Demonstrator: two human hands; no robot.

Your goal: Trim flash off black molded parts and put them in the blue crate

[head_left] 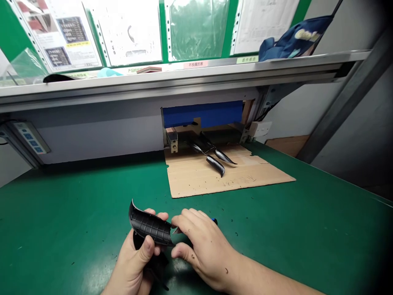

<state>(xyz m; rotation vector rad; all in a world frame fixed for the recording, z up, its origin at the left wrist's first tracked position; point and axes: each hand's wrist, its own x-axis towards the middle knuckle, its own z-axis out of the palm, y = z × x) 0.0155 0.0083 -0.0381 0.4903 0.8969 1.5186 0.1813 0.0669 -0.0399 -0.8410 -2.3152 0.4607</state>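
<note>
My left hand [133, 262] grips a curved black plastic part [150, 227] with a ribbed grid face, thumb pressed on its lower edge. My right hand [202, 250] is closed on a small knife whose blade tip [177, 230] touches the part's right edge; the blue end of its handle [214, 221] pokes out behind my fingers. More black plastic shows under my left palm. Both hands hover low over the green table mat [76, 213].
A flat cardboard sheet [245, 174] lies beyond my hands with two curved black parts [219, 162] on it, before a chute opening with a blue panel [202, 114]. A shelf above carries document sleeves [129, 30] and a dark blue cloth [291, 41]. A power strip [30, 138] sits at left.
</note>
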